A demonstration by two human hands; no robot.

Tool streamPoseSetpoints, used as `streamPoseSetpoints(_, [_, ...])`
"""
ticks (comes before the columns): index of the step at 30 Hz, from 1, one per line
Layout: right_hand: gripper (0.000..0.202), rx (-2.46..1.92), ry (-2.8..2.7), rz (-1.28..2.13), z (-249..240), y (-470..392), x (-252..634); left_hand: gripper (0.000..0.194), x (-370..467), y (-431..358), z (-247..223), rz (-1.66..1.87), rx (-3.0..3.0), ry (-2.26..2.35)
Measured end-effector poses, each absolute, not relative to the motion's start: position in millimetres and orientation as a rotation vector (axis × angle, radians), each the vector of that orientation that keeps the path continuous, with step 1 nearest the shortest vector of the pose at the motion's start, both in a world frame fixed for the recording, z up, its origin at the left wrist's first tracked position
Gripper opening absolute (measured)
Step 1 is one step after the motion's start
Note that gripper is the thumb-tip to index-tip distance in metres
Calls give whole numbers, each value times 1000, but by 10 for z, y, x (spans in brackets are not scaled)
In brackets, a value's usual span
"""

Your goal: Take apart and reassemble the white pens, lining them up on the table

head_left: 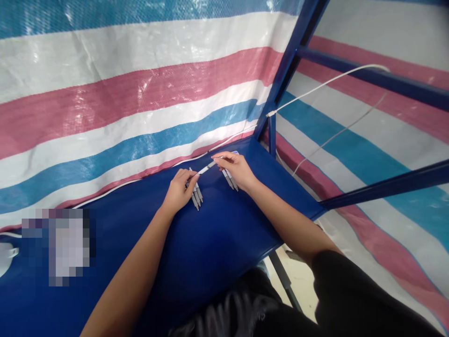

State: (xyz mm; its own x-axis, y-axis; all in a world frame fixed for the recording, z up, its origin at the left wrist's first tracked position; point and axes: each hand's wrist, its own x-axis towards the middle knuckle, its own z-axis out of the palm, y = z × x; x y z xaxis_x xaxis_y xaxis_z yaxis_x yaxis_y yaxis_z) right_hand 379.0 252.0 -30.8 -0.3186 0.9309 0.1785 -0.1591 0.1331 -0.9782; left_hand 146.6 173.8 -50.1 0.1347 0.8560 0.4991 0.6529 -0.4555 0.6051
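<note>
A white pen with a grey grip (206, 167) is held level between my two hands, above the blue tabletop (217, 248). My left hand (180, 189) pinches its left end, and the fingers of my right hand (235, 169) close on its right end. Several grey-tipped pens (197, 196) lie side by side under my left hand, their upper parts partly covered by it. Beneath my right hand rests another small group of pens (230, 179), tips toward me.
Striped plastic sheeting (140, 93) hangs behind the table and on the right. A blue metal frame (351, 70) stands at the right, with a white cable (326, 84) strung across it. A blurred pale item (70, 245) and a white object (5, 257) are at the left.
</note>
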Motion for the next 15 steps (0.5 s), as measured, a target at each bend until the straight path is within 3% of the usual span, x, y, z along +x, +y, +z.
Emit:
streamPoseSetpoints(4, [25, -742, -1441, 1411, -290, 2514, 3801, 32, 1475, 1759, -516, 1210, 2123, 1477])
streamPoseSetpoints(10, [35, -684, -1351, 1386, -296, 2539, 3779, 41, 1436, 1786, -544, 1147, 2024, 1510])
streamPoseSetpoints(15, [43, -645, -1230, 1335, -275, 2624, 3827, 35, 1431, 1784, -555, 1239, 1996, 1511])
